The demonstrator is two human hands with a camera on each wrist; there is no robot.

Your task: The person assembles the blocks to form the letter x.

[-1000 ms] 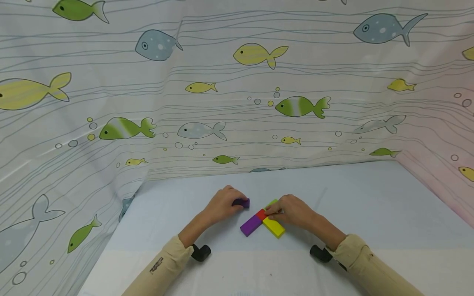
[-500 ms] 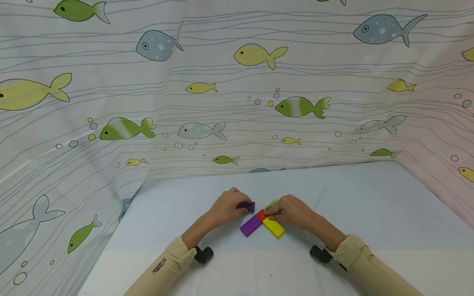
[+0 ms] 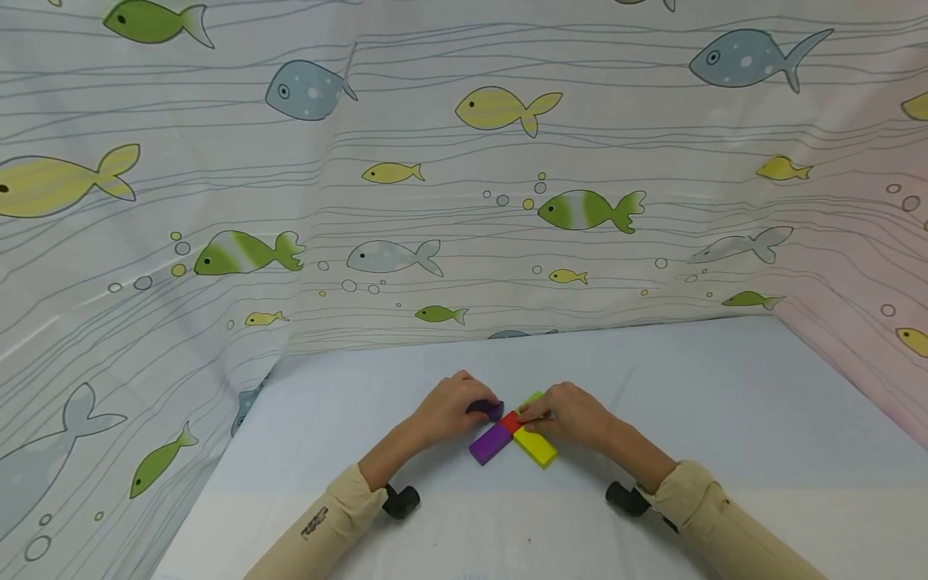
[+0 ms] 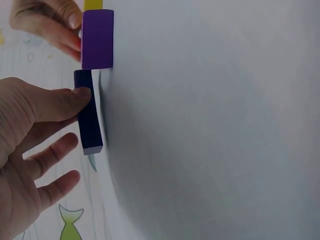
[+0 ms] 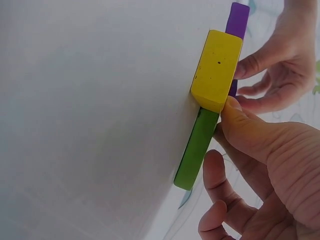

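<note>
My left hand [image 3: 448,409] pinches a dark purple block [image 4: 89,117] between thumb and fingers, close above the table. One end of that block is right beside the group of blocks in the middle. At the group's centre lies a small red block [image 3: 511,421], pinched by the fingertips of my right hand [image 3: 573,412]. A purple block [image 3: 490,445] extends from it toward the front left, a yellow block [image 3: 536,448] toward the front right. Behind, a green block [image 5: 197,149] is partly covered by my right hand; together they form most of a cross.
The blocks lie on a white table [image 3: 689,395]. A curtain [image 3: 493,234] printed with fish hangs behind the table and along both sides. Black wrist cameras [image 3: 403,502] sit under both sleeves.
My left hand has moved right and slightly nearer, bringing the dark purple block up to the red one. The right hand and the other blocks have stayed in place.
</note>
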